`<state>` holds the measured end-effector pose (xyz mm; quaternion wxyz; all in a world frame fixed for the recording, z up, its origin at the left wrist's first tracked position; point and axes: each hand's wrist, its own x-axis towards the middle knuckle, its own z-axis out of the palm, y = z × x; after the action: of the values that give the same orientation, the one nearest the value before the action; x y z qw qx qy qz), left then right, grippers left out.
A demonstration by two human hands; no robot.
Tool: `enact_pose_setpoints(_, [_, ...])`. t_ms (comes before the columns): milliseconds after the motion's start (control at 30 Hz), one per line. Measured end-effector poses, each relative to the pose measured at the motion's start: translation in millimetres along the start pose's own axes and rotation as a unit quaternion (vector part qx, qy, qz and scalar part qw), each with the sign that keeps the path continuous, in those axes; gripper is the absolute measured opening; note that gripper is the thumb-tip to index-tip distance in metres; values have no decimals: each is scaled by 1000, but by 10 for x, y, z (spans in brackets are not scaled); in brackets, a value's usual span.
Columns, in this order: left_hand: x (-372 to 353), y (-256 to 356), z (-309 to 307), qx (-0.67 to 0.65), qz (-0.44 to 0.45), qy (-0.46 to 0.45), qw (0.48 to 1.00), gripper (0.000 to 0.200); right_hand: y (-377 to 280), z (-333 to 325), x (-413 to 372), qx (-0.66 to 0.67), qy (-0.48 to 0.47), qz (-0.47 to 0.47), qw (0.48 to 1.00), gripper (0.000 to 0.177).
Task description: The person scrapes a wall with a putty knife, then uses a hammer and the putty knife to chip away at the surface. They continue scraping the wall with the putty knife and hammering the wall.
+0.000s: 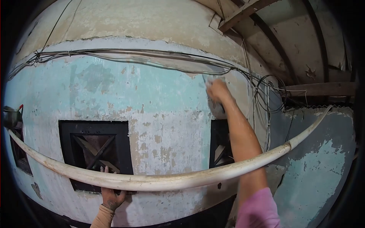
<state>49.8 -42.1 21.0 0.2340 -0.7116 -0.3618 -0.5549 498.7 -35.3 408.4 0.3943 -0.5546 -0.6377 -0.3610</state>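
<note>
My right hand (219, 91) is raised high against the peeling wall (163, 87), just under the bundle of cables (152, 57). Its fingers are curled closed and smeared by motion; a blurred greyish shape shows at their left edge, and I cannot tell what it is. Lower down, my left hand (111, 198) is at the bottom edge of the dark-framed window (95, 146). A long whitish pole (178, 182) passes in front of it, hiding the middle of the hand. Stretched fingertips show above the pole, the thumb and wrist below. The same pole crosses in front of my right forearm.
A second dark window (220, 144) lies beside my right forearm. Coiled black cable (270, 93) hangs at the wall corner. Wooden roof beams (247, 13) slope overhead at the upper right. At the far left is a dark pot-like container (12, 117) near the pole's end.
</note>
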Motion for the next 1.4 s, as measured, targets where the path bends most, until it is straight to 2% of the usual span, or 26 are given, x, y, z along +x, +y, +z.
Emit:
enact_pose_setpoints(33, [-12, -15, 11, 4, 7, 3, 1000, 62, -30, 28, -218, 54, -51, 41, 996, 32])
enact_pose_setpoints(100, [6, 20, 8, 17, 18, 9, 1000, 59, -16, 194, -714, 90, 14, 30, 995, 35])
enact_pose_setpoints(200, [71, 255, 26, 32, 35, 13, 999, 58, 324, 432, -802, 61, 95, 50, 992, 34])
enact_pose_setpoints(233, [107, 317, 49, 28, 51, 5, 998, 62, 367, 261, -649, 23, 4, 61, 998, 30])
enact_pose_setpoints(333, [399, 708, 2, 32, 108, -1, 994, 67, 398, 14, -406, 35, -42, 90, 994, 29])
enact_pose_setpoints(367, [500, 838, -32, 38, 115, -5, 993, 65, 469, 156, -423, -10, 44, 29, 999, 31])
enact_pose_setpoints(433, [585, 900, 6, 30, 118, 10, 993, 66, 488, 335, -664, 36, -6, 63, 997, 31])
enact_pose_setpoints(467, [577, 893, -3, 20, 105, 0, 994, 66, 371, 398, -861, 59, -24, 76, 995, 41])
enact_pose_setpoints(500, [569, 888, 7, 9, 93, -9, 996, 66, 236, 431, -1147, 93, 1, 61, 994, 42])
enact_pose_setpoints(533, [565, 885, 36, -2, 82, -19, 996, 67, 198, 384, -1322, 20, -2, -33, 999, 41])
enact_pose_setpoints(600, [469, 810, 177, -1, 71, -44, 997, 63, 176, 315, -1222, 108, -27, 74, 991, 39])
enact_pose_setpoints(700, [326, 706, 390, 1, 54, -57, 997, 64, 354, 220, -931, 105, -35, 64, 992, 34])
enact_pose_setpoints(767, [328, 782, 395, 19, 56, -53, 997, 66, 492, 305, -621, 104, 43, 90, 990, 32])
enact_pose_setpoints(867, [293, 716, 425, 16, 51, -60, 997, 62, 630, 199, -275, 62, 54, 88, 993, 30])
enact_pose_setpoints(967, [288, 701, 336, 9, 68, -53, 996, 65, 743, 96, -34, -32, 31, 13, 999, 33])
enact_pose_setpoints(1067, [254, 679, 168, -36, 40, -49, 997, 59, 570, 81, -310, 74, -27, 166, 983, 33])
enact_pose_setpoints(1133, [76, 538, 107, -5, 23, -25, 999, 58, 514, 336, -692, 90, -13, 115, 989, 34])
enact_pose_setpoints(1200, [-17, 438, 49, 10, 6, -17, 1000, 57, 443, 574, -1179, 84, 61, 27, 994, 35])
enact_pose_setpoints(1233, [-42, 405, -16, 14, 0, -26, 1000, 56, 435, 545, -1207, 86, 53, 36, 994, 37])
enact_pose_setpoints(1300, [-116, 248, -16, 22, -24, -28, 999, 55, 393, 453, -1067, 90, 40, 47, 994, 42])
enact_pose_setpoints(1367, [-152, 188, -36, 20, -23, -53, 998, 55, 500, 351, -644, 51, 43, 33, 997, 39])
enact_pose_setpoints(1400, [-154, 150, -45, 20, -22, -62, 998, 55, 535, 262, -399, 62, 48, 60, 995, 34])
